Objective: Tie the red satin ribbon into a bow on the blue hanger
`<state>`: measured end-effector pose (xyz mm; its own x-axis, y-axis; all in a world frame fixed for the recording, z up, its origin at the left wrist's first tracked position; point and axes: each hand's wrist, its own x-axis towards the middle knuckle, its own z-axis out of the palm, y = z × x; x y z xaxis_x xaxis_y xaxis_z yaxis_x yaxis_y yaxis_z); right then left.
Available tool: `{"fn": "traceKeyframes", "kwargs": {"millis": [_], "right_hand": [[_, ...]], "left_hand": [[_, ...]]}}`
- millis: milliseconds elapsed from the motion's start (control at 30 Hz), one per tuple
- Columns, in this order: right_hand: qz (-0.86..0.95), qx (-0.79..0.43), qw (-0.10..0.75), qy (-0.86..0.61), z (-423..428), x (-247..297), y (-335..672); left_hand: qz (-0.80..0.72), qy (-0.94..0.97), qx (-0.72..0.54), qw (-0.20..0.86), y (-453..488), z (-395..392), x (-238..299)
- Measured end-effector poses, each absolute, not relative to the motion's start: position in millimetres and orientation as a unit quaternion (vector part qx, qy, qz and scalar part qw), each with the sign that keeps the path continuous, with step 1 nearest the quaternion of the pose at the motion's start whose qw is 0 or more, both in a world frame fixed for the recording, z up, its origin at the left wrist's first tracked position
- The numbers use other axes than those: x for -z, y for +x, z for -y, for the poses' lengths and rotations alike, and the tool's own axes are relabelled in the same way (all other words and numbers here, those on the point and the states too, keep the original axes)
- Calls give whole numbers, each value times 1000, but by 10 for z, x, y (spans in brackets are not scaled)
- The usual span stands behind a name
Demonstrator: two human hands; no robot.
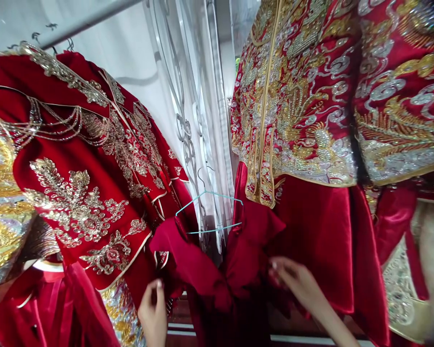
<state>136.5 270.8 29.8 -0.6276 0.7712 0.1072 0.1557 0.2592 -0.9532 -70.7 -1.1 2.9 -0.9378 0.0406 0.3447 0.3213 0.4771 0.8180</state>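
Note:
A dark red dress [211, 284] with ruffled shoulders hangs in front of me on a thin light-blue wire hanger [213, 230]. The hanger's metal hook stands up above the neckline. My right hand [298, 282] is at the dress's right side, its fingertips closed together on the edge of the fabric. At the lower left, my left hand [153, 311] is curled with thumb and forefinger drawn together. It lies beside the dress and below the hem of a red embroidered jacket [130, 154]; whatever is between its fingers cannot be made out.
On the left, beaded red garments hang from a metal rail [90, 21]. A heavily embroidered gold and red jacket [300, 120] hangs close on the right above a red satin skirt [321, 241]. White curtains [130, 62] and a white scrolled metal frame [183, 125] stand behind.

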Motion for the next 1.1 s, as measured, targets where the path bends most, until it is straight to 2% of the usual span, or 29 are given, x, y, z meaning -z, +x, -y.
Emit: {"fn": "traceKeyframes", "kwargs": {"millis": [100, 200, 267, 367, 533, 800, 1000, 1100], "right_hand": [[773, -282, 452, -343, -2861, -949, 991], [814, -141, 382, -414, -2881, -1373, 619], [832, -99, 321, -442, -2870, -1451, 478], [851, -59, 283, -439, -2896, -1414, 455], [895, -34, 221, -386, -3005, -1448, 575], [911, -4, 173, -375, -3066, -1583, 639], [913, -78, 179, -358, -3447, -1653, 733], [879, -193, 212, -380, -3772, -1477, 840]], "left_hand": [[858, -175, 419, 240, -841, -444, -948], [914, -155, 302, 223, -876, -856, -1442], [939, -131, 249, 197, -875, -1004, -1531], [950, -109, 210, 202, -865, -1075, -1519], [958, -103, 149, 221, -833, -1103, -1566], [957, -222, 25, 188, -913, -893, -1728], [953, -220, 14, 208, -992, -784, -1792], [955, -207, 86, 193, -1229, -650, -1744]]}}
